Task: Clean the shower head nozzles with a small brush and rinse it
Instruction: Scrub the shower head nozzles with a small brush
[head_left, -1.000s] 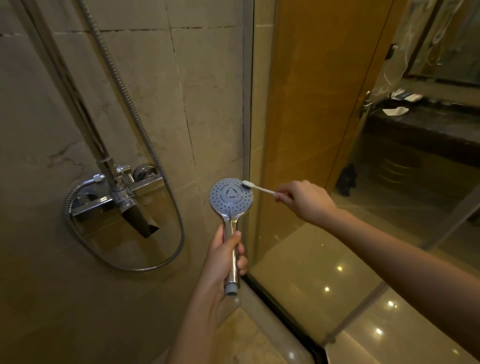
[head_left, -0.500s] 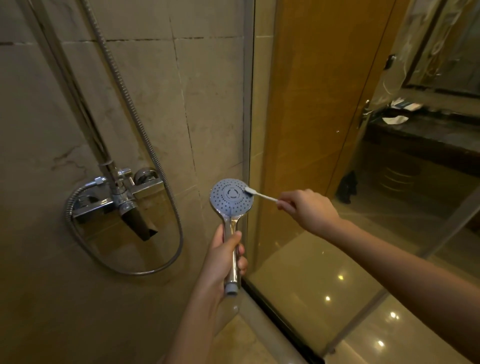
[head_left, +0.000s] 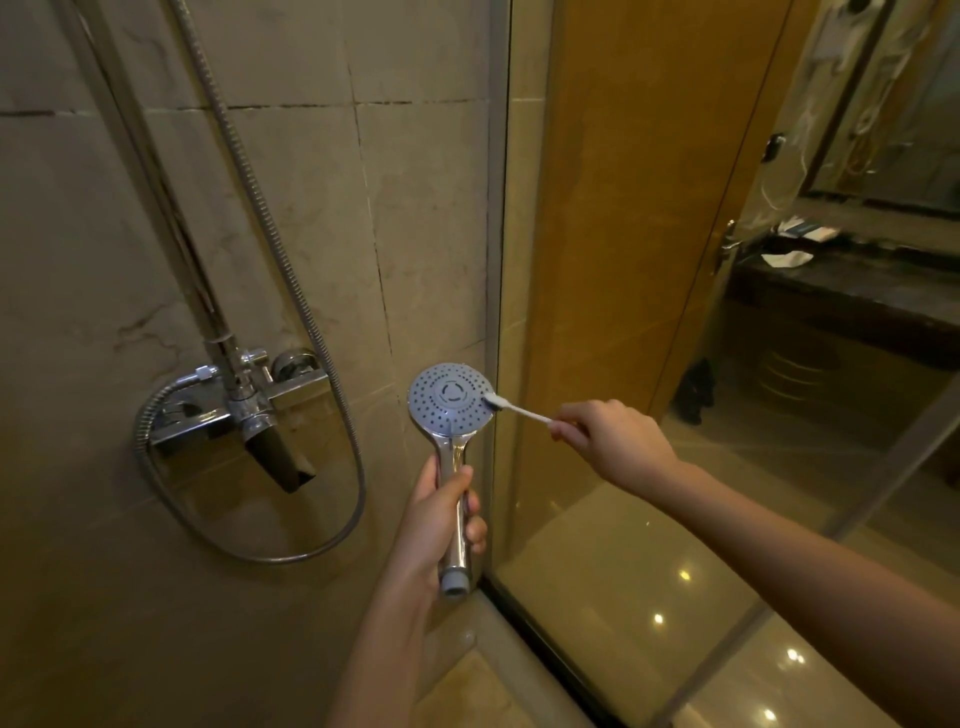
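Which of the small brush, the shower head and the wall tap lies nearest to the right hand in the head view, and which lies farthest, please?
1. The small brush: pinched in the right hand itself.
2. The shower head: just left of that hand, at the brush tip, its handle gripped by the left hand.
3. The wall tap: farthest, well to the left beyond the shower head.

Body of the person, head view. Visible parts: left hand (head_left: 441, 519) with left forearm (head_left: 384, 649), and right hand (head_left: 608, 441) with right forearm (head_left: 805, 561). Both forearms are bare from the wrist to the picture's edge; the left is cut off at the near edge, the right at the right edge. Both wrists are bare and slender. In the dim, yellowish light, finer marks cannot be made out.
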